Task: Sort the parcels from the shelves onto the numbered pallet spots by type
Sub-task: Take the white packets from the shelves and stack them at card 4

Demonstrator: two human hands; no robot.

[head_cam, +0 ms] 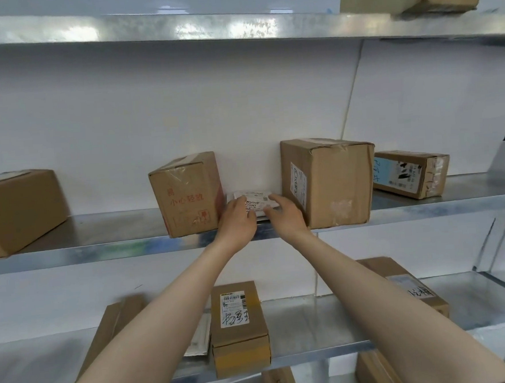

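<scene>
The flat white parcel with a printed label [253, 198] lies on the grey metal middle shelf [113, 228], between two brown cardboard boxes [186, 196]. The left hand [236, 219] and right hand [285, 213] grip its edges. Probably best to slide it forward first, then lift, keeping the neighbours undisturbed.

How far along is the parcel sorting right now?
Done: cannot tell, since no pallet shows. In hand: the left hand and right hand hold a flat white packet on the middle shelf. Left: plenty, such as the red-printed box, the big box and the labelled box below.
</scene>
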